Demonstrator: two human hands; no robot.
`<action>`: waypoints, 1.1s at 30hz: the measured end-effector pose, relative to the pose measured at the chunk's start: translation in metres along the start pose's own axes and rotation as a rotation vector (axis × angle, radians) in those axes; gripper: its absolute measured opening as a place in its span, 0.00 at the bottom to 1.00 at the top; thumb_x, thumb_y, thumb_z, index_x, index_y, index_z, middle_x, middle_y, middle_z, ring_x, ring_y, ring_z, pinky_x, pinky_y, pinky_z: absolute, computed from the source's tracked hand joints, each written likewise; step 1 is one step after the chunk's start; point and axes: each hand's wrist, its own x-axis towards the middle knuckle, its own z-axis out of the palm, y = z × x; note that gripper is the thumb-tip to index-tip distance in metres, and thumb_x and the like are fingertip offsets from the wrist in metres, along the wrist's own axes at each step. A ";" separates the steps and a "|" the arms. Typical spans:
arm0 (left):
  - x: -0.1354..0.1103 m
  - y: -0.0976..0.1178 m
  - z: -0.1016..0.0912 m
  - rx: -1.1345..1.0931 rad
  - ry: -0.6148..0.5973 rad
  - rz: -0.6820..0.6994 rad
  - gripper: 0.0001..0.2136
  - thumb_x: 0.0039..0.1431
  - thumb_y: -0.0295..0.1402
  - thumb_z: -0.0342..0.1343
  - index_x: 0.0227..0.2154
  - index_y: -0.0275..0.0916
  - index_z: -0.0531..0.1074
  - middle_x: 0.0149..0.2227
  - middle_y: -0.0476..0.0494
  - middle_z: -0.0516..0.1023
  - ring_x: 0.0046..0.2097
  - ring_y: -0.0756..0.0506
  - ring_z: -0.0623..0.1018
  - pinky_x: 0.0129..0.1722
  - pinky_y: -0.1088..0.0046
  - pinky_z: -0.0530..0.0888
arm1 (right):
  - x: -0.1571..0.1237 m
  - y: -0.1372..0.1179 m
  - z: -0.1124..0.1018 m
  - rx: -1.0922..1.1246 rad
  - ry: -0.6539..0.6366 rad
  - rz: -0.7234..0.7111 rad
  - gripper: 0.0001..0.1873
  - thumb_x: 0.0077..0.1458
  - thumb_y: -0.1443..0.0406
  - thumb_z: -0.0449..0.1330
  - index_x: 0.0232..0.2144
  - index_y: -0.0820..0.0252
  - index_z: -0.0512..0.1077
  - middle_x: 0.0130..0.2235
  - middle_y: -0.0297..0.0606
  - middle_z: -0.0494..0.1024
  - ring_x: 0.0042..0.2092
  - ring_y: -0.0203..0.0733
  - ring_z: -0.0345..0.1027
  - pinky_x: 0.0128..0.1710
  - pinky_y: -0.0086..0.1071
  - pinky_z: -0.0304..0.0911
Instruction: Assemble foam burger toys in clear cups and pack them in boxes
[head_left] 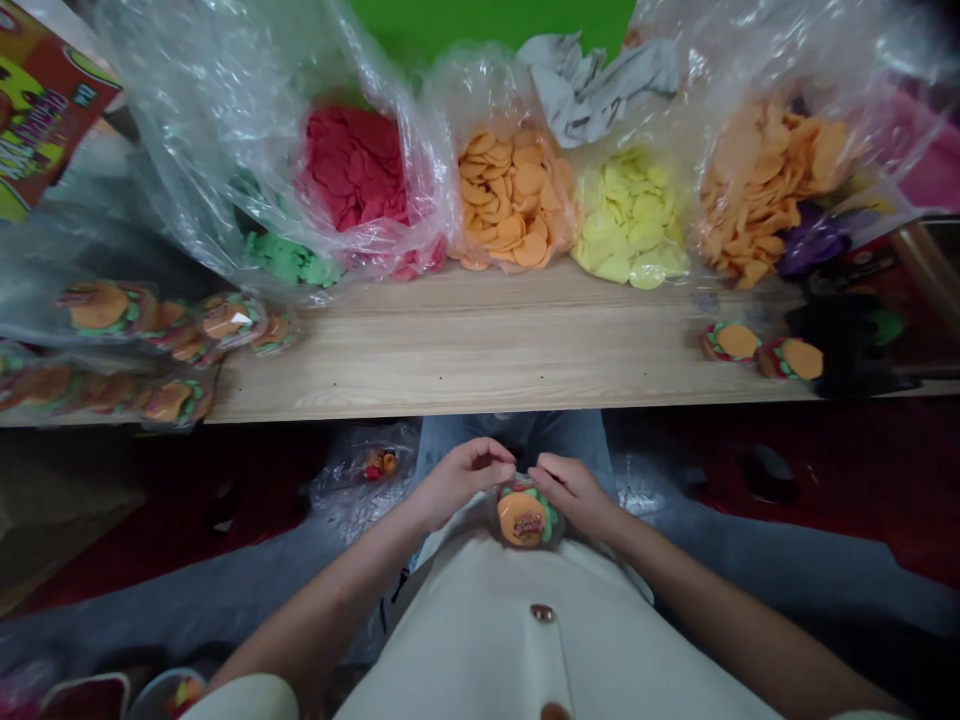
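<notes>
Burger-shaped gummy in clear wrapper (pixel 523 518): held low against a cream shirt (pixel 480 640), between both hands, with its orange bun face turned upward and red and green edging around it.

Left hand (pixel 459 482): raised at the packet's upper left, with the left fingers (pixel 491 458) curled inward and drawn narrow at the top edge of the wrapper.

Right hand (pixel 574 495): placed at the packet's upper right, with the right fingers (pixel 551 470) also drawn narrow. Both sets of fingertips are brought almost together, and the wrapper's top edge appears to be pinched between them, though the exact contact is too small to be sure of.

Finished-looking burgers: a cluster is laid on clear plastic at the left end of a pale wooden board (pixel 487 350), and two more burgers (pixel 761 358) sit near its right end. Whether those two are wrapped cannot be told.

Loose stock: large clear bags of red discs (pixel 352 170), orange discs (pixel 514 190), yellow discs (pixel 626 220) and tan-orange discs (pixel 772 180) are left open along the board's far side, all appearing well filled.

Nearby: a small clear bag of red and orange bits (pixel 364 472) lies beside the person's knees.
</notes>
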 end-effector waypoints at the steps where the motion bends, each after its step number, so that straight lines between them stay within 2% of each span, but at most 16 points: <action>1: -0.004 -0.006 0.002 -0.062 0.016 -0.004 0.14 0.45 0.34 0.63 0.34 0.35 0.71 0.30 0.48 0.74 0.32 0.52 0.71 0.34 0.76 0.67 | -0.006 0.003 0.001 -0.003 0.046 0.007 0.20 0.59 0.56 0.45 0.19 0.58 0.51 0.20 0.27 0.55 0.24 0.31 0.49 0.24 0.27 0.45; 4: -0.011 -0.021 0.008 -0.261 0.062 -0.058 0.17 0.41 0.33 0.66 0.36 0.36 0.71 0.33 0.47 0.75 0.33 0.50 0.73 0.36 0.73 0.68 | -0.018 0.010 0.001 -0.054 0.152 0.043 0.20 0.61 0.56 0.43 0.19 0.58 0.51 0.20 0.28 0.56 0.24 0.32 0.50 0.24 0.28 0.46; 6: -0.010 -0.022 0.009 -0.314 0.085 -0.103 0.16 0.40 0.33 0.66 0.34 0.35 0.72 0.32 0.47 0.75 0.31 0.51 0.73 0.34 0.73 0.69 | -0.017 0.009 -0.006 -0.160 0.103 -0.008 0.19 0.61 0.57 0.42 0.20 0.58 0.53 0.22 0.30 0.58 0.26 0.33 0.52 0.27 0.28 0.48; 9: -0.002 -0.013 0.010 -0.217 0.026 -0.126 0.15 0.39 0.33 0.66 0.32 0.33 0.72 0.28 0.48 0.74 0.27 0.53 0.71 0.30 0.76 0.67 | -0.004 -0.003 -0.026 -0.289 -0.157 -0.122 0.18 0.61 0.58 0.42 0.22 0.59 0.57 0.26 0.32 0.61 0.29 0.34 0.54 0.30 0.29 0.50; 12: 0.003 -0.005 0.012 -0.125 -0.048 -0.089 0.15 0.38 0.30 0.67 0.32 0.33 0.72 0.26 0.49 0.73 0.28 0.55 0.70 0.31 0.78 0.66 | 0.006 -0.019 -0.045 -0.344 -0.417 -0.168 0.14 0.60 0.60 0.45 0.24 0.59 0.59 0.26 0.32 0.62 0.29 0.33 0.54 0.29 0.28 0.50; 16: -0.003 -0.015 0.019 -0.186 -0.063 -0.051 0.15 0.36 0.30 0.68 0.29 0.35 0.71 0.29 0.50 0.73 0.30 0.53 0.71 0.33 0.77 0.67 | 0.002 -0.033 -0.052 -0.378 -0.546 -0.194 0.08 0.57 0.65 0.48 0.27 0.60 0.60 0.27 0.31 0.63 0.28 0.32 0.53 0.27 0.26 0.48; 20: -0.011 -0.027 0.025 -0.143 -0.038 -0.030 0.14 0.36 0.33 0.68 0.26 0.34 0.72 0.27 0.50 0.73 0.29 0.53 0.71 0.32 0.76 0.67 | -0.012 -0.035 -0.044 -0.457 -0.527 -0.179 0.06 0.55 0.67 0.48 0.28 0.60 0.62 0.28 0.32 0.65 0.28 0.32 0.54 0.27 0.27 0.47; 26: -0.014 -0.023 0.029 0.090 -0.007 0.074 0.11 0.44 0.37 0.63 0.27 0.35 0.74 0.28 0.48 0.74 0.30 0.52 0.70 0.32 0.76 0.66 | -0.024 -0.036 -0.037 -0.549 -0.465 -0.165 0.07 0.55 0.66 0.47 0.29 0.60 0.64 0.28 0.35 0.67 0.28 0.34 0.56 0.27 0.29 0.47; 30: -0.012 -0.021 0.030 0.141 -0.028 0.090 0.10 0.46 0.38 0.60 0.28 0.35 0.73 0.27 0.48 0.72 0.31 0.52 0.69 0.32 0.77 0.65 | -0.027 -0.027 -0.043 -0.442 -0.428 -0.148 0.10 0.58 0.62 0.47 0.28 0.60 0.62 0.29 0.34 0.65 0.29 0.34 0.56 0.28 0.28 0.48; 33: -0.009 -0.024 0.029 0.048 0.025 0.053 0.11 0.47 0.38 0.60 0.28 0.35 0.71 0.28 0.50 0.71 0.30 0.52 0.68 0.32 0.77 0.65 | -0.034 -0.014 -0.049 -0.241 -0.368 -0.014 0.11 0.59 0.57 0.47 0.30 0.58 0.59 0.28 0.31 0.65 0.29 0.33 0.56 0.28 0.27 0.51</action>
